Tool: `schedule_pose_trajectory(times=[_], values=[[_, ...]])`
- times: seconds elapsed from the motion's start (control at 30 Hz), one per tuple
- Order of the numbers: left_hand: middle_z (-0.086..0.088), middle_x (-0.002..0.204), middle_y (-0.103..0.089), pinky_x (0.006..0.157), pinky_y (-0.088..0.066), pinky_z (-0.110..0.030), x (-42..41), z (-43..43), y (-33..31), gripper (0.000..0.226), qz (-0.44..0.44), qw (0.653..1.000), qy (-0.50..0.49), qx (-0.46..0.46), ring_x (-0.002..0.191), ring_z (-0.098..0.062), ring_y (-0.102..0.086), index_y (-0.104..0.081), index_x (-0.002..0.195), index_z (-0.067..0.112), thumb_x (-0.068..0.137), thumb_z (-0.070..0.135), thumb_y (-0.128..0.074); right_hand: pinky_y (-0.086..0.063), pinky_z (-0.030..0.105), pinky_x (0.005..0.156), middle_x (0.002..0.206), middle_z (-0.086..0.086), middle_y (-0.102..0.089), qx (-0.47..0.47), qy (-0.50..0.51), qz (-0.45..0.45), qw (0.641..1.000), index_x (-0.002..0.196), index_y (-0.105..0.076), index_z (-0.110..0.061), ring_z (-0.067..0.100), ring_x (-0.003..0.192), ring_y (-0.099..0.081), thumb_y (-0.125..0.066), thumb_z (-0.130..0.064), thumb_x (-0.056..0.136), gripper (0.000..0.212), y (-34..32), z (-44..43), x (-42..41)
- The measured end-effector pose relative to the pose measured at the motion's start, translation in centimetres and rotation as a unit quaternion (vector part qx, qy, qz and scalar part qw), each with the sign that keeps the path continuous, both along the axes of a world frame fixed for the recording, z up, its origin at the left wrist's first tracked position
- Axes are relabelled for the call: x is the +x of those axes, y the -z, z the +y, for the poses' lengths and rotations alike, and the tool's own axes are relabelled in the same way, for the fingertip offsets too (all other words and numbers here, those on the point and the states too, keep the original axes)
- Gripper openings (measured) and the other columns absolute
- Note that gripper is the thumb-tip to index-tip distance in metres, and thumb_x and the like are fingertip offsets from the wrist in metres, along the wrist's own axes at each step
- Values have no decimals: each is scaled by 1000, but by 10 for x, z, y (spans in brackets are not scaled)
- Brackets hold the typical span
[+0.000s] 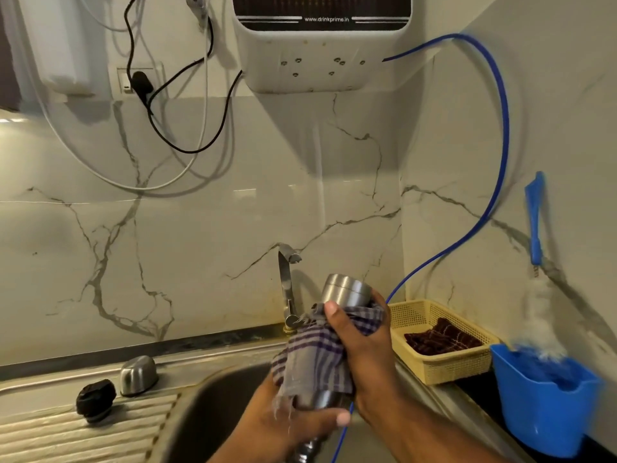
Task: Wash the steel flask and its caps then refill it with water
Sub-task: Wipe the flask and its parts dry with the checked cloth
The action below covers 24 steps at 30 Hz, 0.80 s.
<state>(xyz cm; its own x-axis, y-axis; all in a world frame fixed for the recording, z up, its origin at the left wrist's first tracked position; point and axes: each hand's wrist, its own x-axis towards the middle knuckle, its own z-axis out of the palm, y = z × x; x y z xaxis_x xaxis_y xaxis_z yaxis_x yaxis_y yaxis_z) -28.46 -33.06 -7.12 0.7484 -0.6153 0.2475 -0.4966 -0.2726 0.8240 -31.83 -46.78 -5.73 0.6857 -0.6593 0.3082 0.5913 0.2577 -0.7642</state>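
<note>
The steel flask (345,289) is tilted over the sink, its flat base pointing up and away, its neck down near the bottom edge. My left hand (293,426) grips the lower part of the flask. My right hand (364,349) holds a grey-and-purple checked cloth (314,359) wrapped round the flask's middle. On the ribbed drainboard at the left lie the steel cap (138,375) and the black inner stopper (95,399), side by side.
The dark sink (213,406) lies under my hands, with the tap (287,285) behind it. A yellow basket (440,369) with a dark cloth stands at the right. A blue holder (541,412) with a bottle brush (536,222) hangs beside it. A blue tube (500,145) runs from the water purifier (320,45).
</note>
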Motion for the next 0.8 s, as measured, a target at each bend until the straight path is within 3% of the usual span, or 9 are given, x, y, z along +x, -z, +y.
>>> schedule_pose_trajectory(times=[0.07, 0.13, 0.2, 0.3, 0.43, 0.5, 0.63, 0.7, 0.8], values=[[33, 131, -33, 104, -21, 0, 0, -2, 3, 97, -56, 994, -48, 81, 115, 18, -40, -25, 144, 41, 71, 49, -89, -62, 52, 86, 122, 3, -69, -20, -5, 17, 1000, 131, -48, -47, 27, 100, -75, -100, -48, 42, 103, 2, 2, 1], [34, 127, -35, 102, -22, 1, 10, 1, 1, 94, -73, 989, -63, 113, 112, 14, -42, -22, 139, 44, 72, 42, -89, -61, 49, 87, 122, 0, -69, -38, 8, 27, 999, 134, -48, -47, 24, 101, -74, -99, -48, 41, 106, -5, -3, -2], [38, 111, -51, 98, -36, -2, 21, 14, -1, 85, -96, 990, -28, 96, 100, 16, -52, -35, 125, 55, 64, 37, -92, -61, 47, 88, 117, 1, -71, -49, 19, 30, 998, 132, -53, -40, 24, 100, -75, -95, -44, 46, 96, -16, -12, -6], [30, 107, -66, 96, -53, -24, 30, 29, 1, 80, -145, 981, -42, 123, 97, 5, -64, -43, 124, 56, 58, 39, -85, -62, 45, 86, 109, 8, -76, -104, -17, 73, 992, 120, -64, -26, 26, 95, -76, -93, -34, 62, 65, -28, -19, -12], [26, 131, -52, 97, -46, -24, 36, 36, 1, 87, -292, 934, -119, 171, 114, -4, -54, -32, 141, 50, 67, 44, -78, -61, 38, 78, 91, 11, -77, -113, -4, 101, 988, 99, -73, -10, 29, 88, -75, -79, -13, 85, 15, -24, -18, -11], [28, 128, -48, 95, -45, -24, 35, 35, 3, 85, -296, 932, -121, 168, 115, -6, -53, -30, 139, 51, 68, 50, -78, -61, 41, 83, 93, 10, -78, -119, -4, 111, 987, 100, -74, -10, 29, 91, -75, -80, -24, 86, 21, -21, -14, -9], [34, 105, -55, 90, -50, -18, 37, 33, 10, 76, -250, 956, -79, 129, 96, 3, -58, -38, 124, 54, 60, 57, -80, -56, 49, 98, 104, 2, -78, -192, -38, 134, 972, 113, -73, -26, 22, 99, -75, -78, -69, 72, 59, -23, -12, -10], [32, 99, -65, 82, -52, -15, 43, 37, 10, 75, -223, 967, -65, 104, 92, 8, -62, -48, 122, 51, 56, 55, -83, -53, 54, 102, 115, 9, -75, -215, -130, 94, 963, 121, -70, -26, 30, 109, -72, -75, -62, 79, 56, -22, -22, -14], [33, 92, -66, 74, -46, -4, 47, 46, 6, 72, -223, 969, -65, 82, 92, 16, -60, -50, 115, 53, 57, 45, -90, -50, 52, 106, 133, 22, -65, -141, -254, 23, 957, 133, -64, -16, 39, 126, -62, -73, -29, 89, 47, -20, -32, -10]])
